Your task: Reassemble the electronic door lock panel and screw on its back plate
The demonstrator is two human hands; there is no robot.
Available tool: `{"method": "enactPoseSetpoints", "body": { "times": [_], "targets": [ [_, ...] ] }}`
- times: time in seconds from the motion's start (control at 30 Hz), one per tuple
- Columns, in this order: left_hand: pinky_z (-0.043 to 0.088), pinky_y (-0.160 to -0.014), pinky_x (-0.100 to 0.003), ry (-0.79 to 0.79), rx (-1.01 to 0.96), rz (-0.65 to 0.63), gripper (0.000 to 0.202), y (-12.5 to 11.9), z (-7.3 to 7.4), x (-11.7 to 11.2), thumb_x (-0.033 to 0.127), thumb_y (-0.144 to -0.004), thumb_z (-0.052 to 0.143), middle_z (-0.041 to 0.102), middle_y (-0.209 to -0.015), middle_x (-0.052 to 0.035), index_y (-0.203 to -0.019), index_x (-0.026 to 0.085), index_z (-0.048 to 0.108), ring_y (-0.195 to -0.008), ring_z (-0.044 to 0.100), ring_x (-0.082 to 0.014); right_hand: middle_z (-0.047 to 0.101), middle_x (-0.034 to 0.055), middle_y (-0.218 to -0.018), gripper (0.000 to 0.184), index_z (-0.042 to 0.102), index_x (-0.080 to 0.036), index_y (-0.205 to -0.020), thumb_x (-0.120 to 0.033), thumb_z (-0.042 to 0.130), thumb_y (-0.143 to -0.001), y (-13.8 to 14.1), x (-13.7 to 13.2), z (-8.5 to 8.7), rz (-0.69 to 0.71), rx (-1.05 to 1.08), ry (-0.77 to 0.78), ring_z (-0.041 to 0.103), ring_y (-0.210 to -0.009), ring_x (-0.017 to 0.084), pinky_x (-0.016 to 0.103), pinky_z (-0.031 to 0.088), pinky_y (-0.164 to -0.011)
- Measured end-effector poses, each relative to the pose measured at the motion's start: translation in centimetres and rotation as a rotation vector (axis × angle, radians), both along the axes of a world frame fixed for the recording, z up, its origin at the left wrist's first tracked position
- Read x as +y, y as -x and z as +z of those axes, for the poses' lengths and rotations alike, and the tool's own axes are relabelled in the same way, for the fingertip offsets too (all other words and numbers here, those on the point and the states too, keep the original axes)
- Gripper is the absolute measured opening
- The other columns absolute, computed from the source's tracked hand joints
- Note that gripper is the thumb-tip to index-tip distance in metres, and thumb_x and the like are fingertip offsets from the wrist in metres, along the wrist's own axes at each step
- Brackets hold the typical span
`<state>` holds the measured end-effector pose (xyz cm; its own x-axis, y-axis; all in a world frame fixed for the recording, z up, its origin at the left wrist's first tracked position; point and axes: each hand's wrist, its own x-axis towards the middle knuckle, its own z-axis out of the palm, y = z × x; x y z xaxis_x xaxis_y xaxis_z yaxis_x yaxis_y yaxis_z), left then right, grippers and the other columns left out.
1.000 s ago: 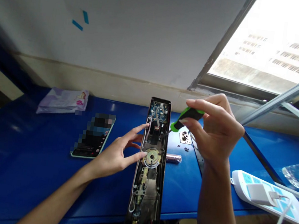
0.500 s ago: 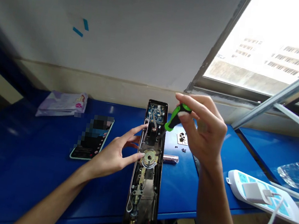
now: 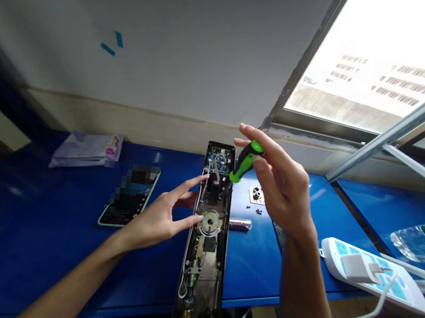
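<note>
A long, narrow lock housing (image 3: 202, 277) lies open-side up, reaching over the table's near edge. Inside it are a blue circuit board (image 3: 218, 161), a round metal disc (image 3: 210, 223), brass parts and a white wire. My left hand (image 3: 162, 215) grips the housing's left side, with thumb and index finger on its rim. In my right hand (image 3: 285, 187) a green-and-black screwdriver (image 3: 246, 159) is pinched between thumb and fingers. Its shaft points down into the housing's upper part, below the circuit board; the tip is hard to make out.
Right of the housing are a pinkish cylinder (image 3: 240, 225), small dark screws (image 3: 258, 212) and a white card (image 3: 256, 195). A phone (image 3: 129, 195) and a packet (image 3: 86, 150) lie left. A power strip (image 3: 373, 274) and bottle (image 3: 423, 241) are at right.
My right hand and the screwdriver have shifted slightly left, and the screwdriver stands a little steeper with its handle turned. Its fingers are straighter. My left hand keeps its place on the housing.
</note>
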<state>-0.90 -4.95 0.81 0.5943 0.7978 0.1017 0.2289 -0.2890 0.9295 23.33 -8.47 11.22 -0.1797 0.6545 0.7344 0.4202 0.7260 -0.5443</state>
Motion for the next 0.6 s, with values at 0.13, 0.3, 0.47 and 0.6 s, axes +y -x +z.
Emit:
{"method": "enactPoseSetpoints", "body": {
  "times": [0.13, 0.3, 0.47, 0.6],
  "targets": [
    [0.057, -0.109, -0.049, 0.006, -0.017, -0.002, 0.081, -0.04, 0.06, 0.01, 0.038, -0.093, 0.075, 0.073, -0.139, -0.0079, -0.163, 0.037, 0.035, -0.123, 0.072, -0.0296, 0.073, 0.0019, -0.105, 0.031, 0.077, -0.034, -0.122, -0.026, 0.077, -0.092, 0.17, 0.12, -0.20, -0.094, 0.046, -0.072, 0.073, -0.095, 0.020, 0.040, 0.070, -0.077],
    [0.058, -0.107, -0.048, -0.005, -0.005, -0.002, 0.083, -0.05, 0.23, 0.02, 0.036, -0.092, 0.075, 0.073, -0.138, -0.0072, -0.164, 0.038, 0.034, -0.121, 0.074, -0.0286, 0.068, 0.0040, -0.110, 0.027, 0.076, -0.033, -0.122, -0.029, 0.073, -0.095, 0.25, 0.14, -0.22, -0.147, 0.010, -0.092, 0.069, -0.099, 0.019, 0.036, 0.068, -0.074],
    [0.060, -0.105, -0.044, -0.029, -0.015, -0.001, 0.081, -0.16, 0.36, -0.03, 0.032, -0.091, 0.075, 0.074, -0.137, -0.0080, -0.163, 0.036, 0.037, -0.122, 0.074, -0.0286, 0.071, 0.0025, -0.134, 0.047, 0.063, -0.036, -0.143, -0.016, 0.060, -0.101, 0.34, -0.34, -0.17, 0.028, 0.008, 0.000, 0.073, -0.115, 0.021, 0.038, 0.068, -0.088],
    [0.060, -0.104, -0.043, -0.049, -0.021, 0.002, 0.081, -0.15, 0.14, 0.06, 0.034, -0.091, 0.075, 0.076, -0.135, -0.0065, -0.163, 0.037, 0.037, -0.119, 0.075, -0.0280, 0.065, -0.0002, -0.089, 0.029, 0.078, -0.032, -0.115, -0.023, 0.083, -0.087, 0.92, -0.04, -0.38, -0.177, -0.042, -0.201, 0.065, -0.079, 0.016, 0.034, 0.063, -0.068]
  ]
}}
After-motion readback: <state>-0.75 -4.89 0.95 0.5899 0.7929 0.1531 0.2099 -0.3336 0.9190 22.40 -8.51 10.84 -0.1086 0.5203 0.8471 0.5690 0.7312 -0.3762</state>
